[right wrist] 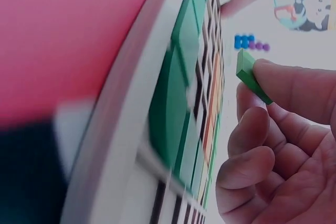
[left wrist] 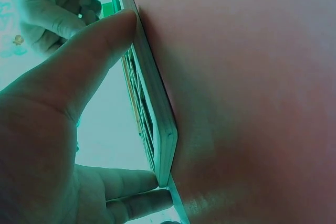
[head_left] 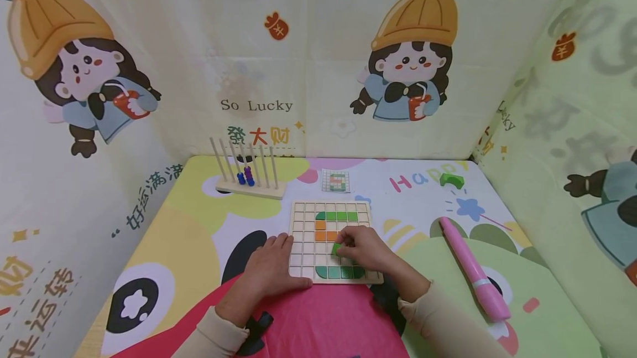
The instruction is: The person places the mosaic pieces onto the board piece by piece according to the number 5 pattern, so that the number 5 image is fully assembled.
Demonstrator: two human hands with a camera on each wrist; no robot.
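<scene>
A wooden grid board (head_left: 302, 247) lies in front of me, with green and orange tiles set in some of its squares. My right hand (head_left: 365, 247) is over the board's right half and pinches a small green square tile (right wrist: 253, 77) between thumb and forefinger, tilted above the grid. My left hand (head_left: 269, 266) rests at the board's front left corner, fingers along the left edge and thumb (left wrist: 105, 40) against the front edge. Dark green tiles (head_left: 340, 273) line the row nearest me, and lighter green tiles (head_left: 342, 216) sit in a far row. Orange tiles (head_left: 320, 235) lie between those rows.
Behind the board lies a small pattern card (head_left: 335, 181). A wooden bead rack (head_left: 251, 187) with blue and purple beads stands at the back left. To the right are a pink pen-like stick (head_left: 475, 272) and a green arched block (head_left: 452, 181). Printed cloth walls surround the table.
</scene>
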